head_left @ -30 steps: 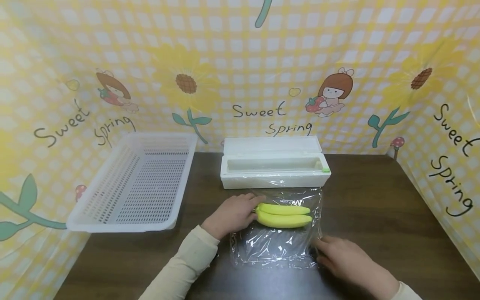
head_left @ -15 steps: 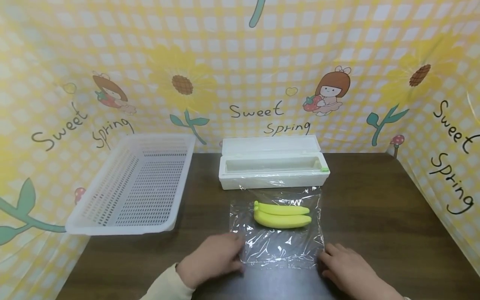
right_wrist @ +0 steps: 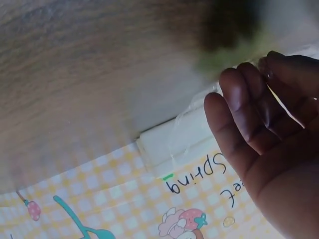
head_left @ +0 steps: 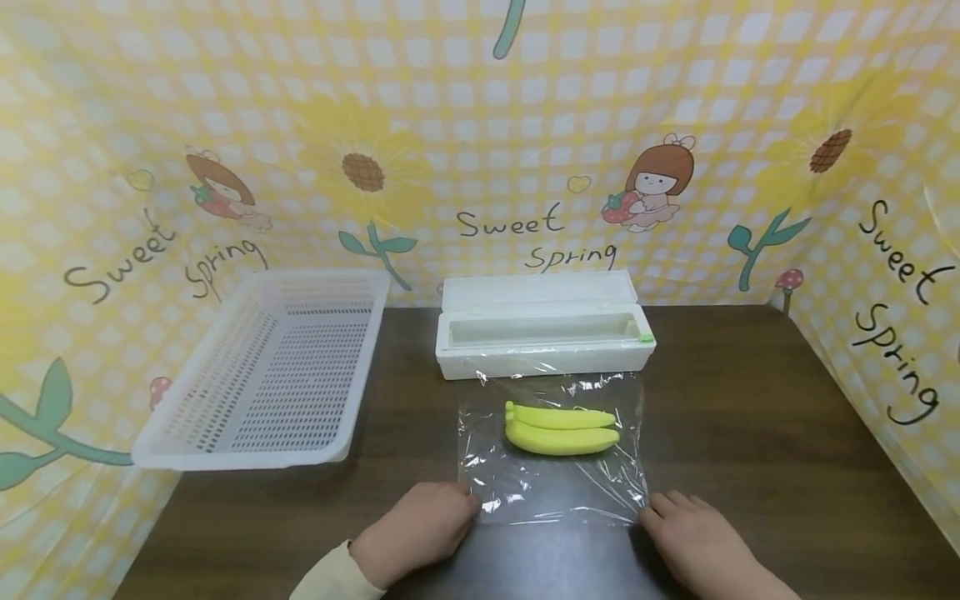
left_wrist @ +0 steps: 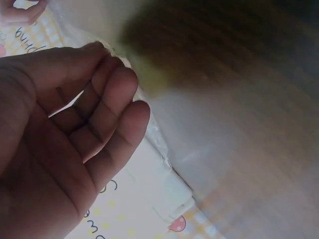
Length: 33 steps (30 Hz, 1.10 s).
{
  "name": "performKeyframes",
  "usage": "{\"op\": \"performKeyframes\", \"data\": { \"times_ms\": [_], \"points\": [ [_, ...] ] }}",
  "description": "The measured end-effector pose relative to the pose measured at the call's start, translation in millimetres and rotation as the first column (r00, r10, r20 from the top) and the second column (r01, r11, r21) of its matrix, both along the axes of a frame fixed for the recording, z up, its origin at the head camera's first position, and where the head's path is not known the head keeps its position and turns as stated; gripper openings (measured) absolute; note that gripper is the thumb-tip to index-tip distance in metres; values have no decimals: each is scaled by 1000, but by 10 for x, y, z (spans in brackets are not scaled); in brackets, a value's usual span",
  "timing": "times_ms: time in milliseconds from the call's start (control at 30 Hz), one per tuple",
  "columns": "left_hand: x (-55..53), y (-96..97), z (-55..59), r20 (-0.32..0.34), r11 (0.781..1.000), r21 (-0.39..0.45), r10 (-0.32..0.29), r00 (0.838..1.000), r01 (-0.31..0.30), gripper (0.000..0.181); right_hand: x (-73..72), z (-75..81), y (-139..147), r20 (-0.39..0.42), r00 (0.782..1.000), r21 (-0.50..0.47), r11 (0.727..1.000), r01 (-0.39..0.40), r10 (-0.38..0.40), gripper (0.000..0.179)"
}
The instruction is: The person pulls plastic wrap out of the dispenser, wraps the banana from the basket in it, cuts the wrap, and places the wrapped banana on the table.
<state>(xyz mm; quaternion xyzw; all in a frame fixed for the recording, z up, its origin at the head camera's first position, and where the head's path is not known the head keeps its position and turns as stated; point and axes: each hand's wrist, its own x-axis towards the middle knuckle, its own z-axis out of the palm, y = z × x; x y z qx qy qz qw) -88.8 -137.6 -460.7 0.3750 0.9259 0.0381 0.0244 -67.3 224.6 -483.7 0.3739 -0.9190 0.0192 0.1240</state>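
Two joined yellow bananas (head_left: pixel 562 440) lie on a sheet of clear plastic wrap (head_left: pixel 536 492), which stretches toward me from the front of a white wrap box (head_left: pixel 543 364). At the near left corner of the sheet, my left hand (head_left: pixel 420 529) pinches the film between thumb and fingertips; the left wrist view shows the film's edge at the fingertips (left_wrist: pixel 124 79). My right hand (head_left: pixel 697 537) pinches the near right corner, with thumb and index finger together in the right wrist view. Both hands are nearer to me than the bananas.
A white perforated basket (head_left: pixel 243 458) stands at the left of the dark wooden table (head_left: pixel 765 433). The wrap box has its lid (head_left: pixel 536 289) raised at the back and a green piece (head_left: pixel 645 338) at its right end. A yellow checked cloth (head_left: pixel 480 150) surrounds the table.
My left hand has left the bananas' stem end, come down toward me and taken the near left corner of the wrap. The near edge now lies straighter; my right hand has shifted slightly nearer.
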Motion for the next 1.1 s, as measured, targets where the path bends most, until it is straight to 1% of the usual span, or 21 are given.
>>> {"op": "performKeyframes", "data": {
  "times_ms": [67, 133, 167, 233, 267, 333, 367, 400, 500, 567, 600, 633, 733, 800, 867, 967, 1033, 1100],
  "points": [
    [24, -20, 30, 32, 1000, 14, -7, 999, 7, 23, 16, 29, 7, 30, 1000, -5, 1000, 6, -6, 25],
    [50, -37, 54, 52, 1000, 21, -17, 999, 15, 23, 35, 61, 5, 80, 997, 10, 1000, 17, -18, 23],
    [62, -41, 61, 53, 1000, 22, -23, 998, 22, 23, 45, 76, 2, 94, 995, 16, 1000, 22, -23, 23],
    [89, -50, 77, 55, 999, 18, -33, 998, 32, 23, 69, 110, -5, 155, 987, 40, 999, 37, -43, 23],
    [104, -55, 86, 58, 999, 16, -36, 998, 35, 23, 77, 119, -9, 173, 984, 46, 998, 39, -46, 24],
    [132, -63, 107, 71, 999, 18, -37, 997, 36, 24, 99, 139, -14, 192, 980, 53, 998, 38, -47, 25],
    [145, -67, 117, 76, 999, 22, -38, 996, 36, 25, 107, 138, -14, 181, 983, 46, 998, 30, -38, 26],
    [156, -72, 123, 83, 999, 25, -36, 996, 34, 25, 113, 140, -13, 204, 978, 50, 998, 32, -42, 26],
    [180, -87, 128, 77, 999, 37, -41, 996, 38, 25, 136, 114, 4, 154, 988, 15, 1000, 10, -12, 27],
    [189, -98, 124, 69, 998, 43, -51, 996, 48, 25, 144, 100, 14, 137, 991, -4, 1000, 0, 0, 28],
    [191, -104, 122, 65, 998, 46, -55, 996, 52, 24, 146, 102, 16, 146, 989, -5, 1000, 5, -4, 28],
    [191, -110, 120, 59, 997, 48, -58, 997, 55, 23, 150, 103, 19, 127, 992, -16, 1000, 3, -1, 29],
    [180, -136, 119, 58, 997, 58, -60, 997, 57, 21, 145, 140, 16, 132, 991, -15, 1000, 12, -10, 28],
    [163, -146, 121, 42, 996, 62, -62, 997, 59, 20, 132, 162, 18, 109, 994, -24, 1000, 8, -6, 28],
    [138, -150, 133, 33, 996, 66, -64, 997, 61, 19, 113, 181, 24, 65, 998, -45, 999, -7, 10, 29],
    [90, -142, 180, 35, 996, 74, -61, 998, 58, 17, 72, 231, 31, 51, 999, -64, 998, -5, 8, 27],
    [57, -146, 220, 38, 995, 84, -53, 998, 50, 17, 40, 273, 31, 60, 998, -66, 998, 5, -1, 26],
    [25, -159, 265, 22, 995, 93, -46, 999, 44, 16, -2, 312, 30, 41, 999, -72, 997, 3, 0, 25]
  ]
}}
